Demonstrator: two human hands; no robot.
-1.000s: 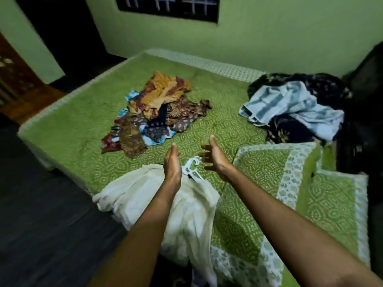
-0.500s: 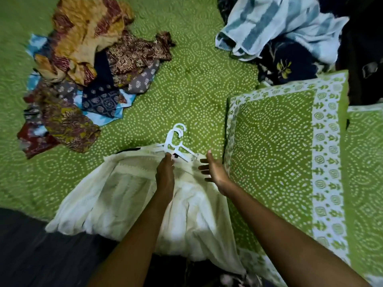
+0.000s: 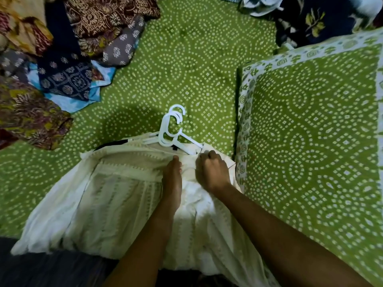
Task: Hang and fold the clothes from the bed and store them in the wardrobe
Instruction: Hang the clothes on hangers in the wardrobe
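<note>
A cream-white garment (image 3: 116, 195) lies spread over the near edge of the green patterned bed (image 3: 186, 59). White plastic hangers (image 3: 173, 131), two or three stacked, stick out from under its top edge. My left hand (image 3: 173, 179) rests flat on the garment just below the hangers, fingers straight. Beside it, my right hand (image 3: 211, 172) has its fingers curled into the garment's top edge, close to a hanger arm.
A heap of patterned clothes (image 3: 51, 54) in brown, orange, navy and light blue lies at the upper left. Dark floral and pale blue clothes (image 3: 306, 19) lie at the upper right. A green patterned pillow (image 3: 315, 129) sits to the right. Dark floor (image 3: 41, 270) shows at the bottom left.
My head has tilted down and closer to the bed. Both hands came down from the air onto the cream garment, and my right hand's fingers curled into its top edge.
</note>
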